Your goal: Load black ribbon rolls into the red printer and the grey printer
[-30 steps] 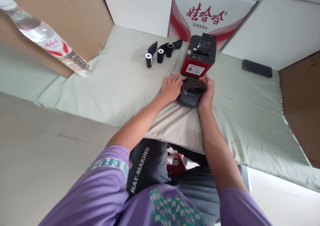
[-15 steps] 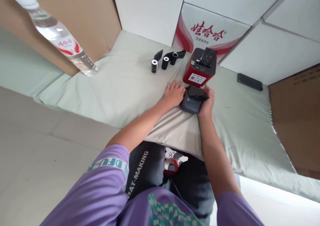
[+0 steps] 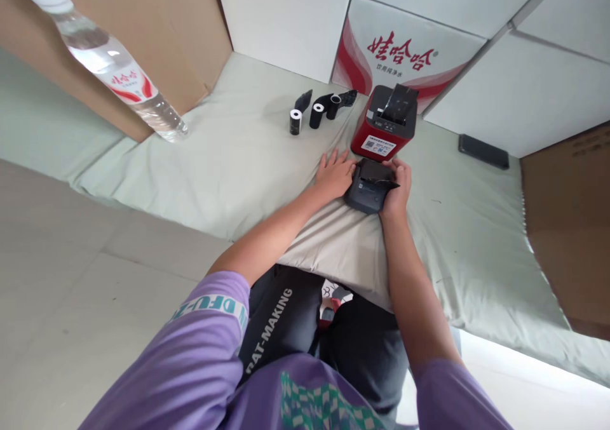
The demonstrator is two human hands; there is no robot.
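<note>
Dark printer (image 3: 365, 200) sits near the front edge of the table (image 3: 214, 157), cloth spreading wide both ways; red printer (image 3: 374, 128) just behind. Right hand (image 3: 399, 192) grips its near neighbour's, the dark printer's, right side; left hand (image 3: 335, 177), fingers spread, touches the left.

- Device (image 3: 368, 199): dark grey
- Printer (image 3: 377, 131): red, black top
- Rolls (image 3: 315, 119): mostly black
- Bottle (image 3: 128, 86): clear, white cap, red-and-white label
- Cloth (image 3: 200, 169): pale green
- Carton (image 3: 376, 26): white, red swooshes
- Phone (image 3: 483, 152): black
- Shirt (image 3: 260, 395): purple, green-and-pale checks
- Trousers (image 3: 366, 338): dark, pale lettering
</note>
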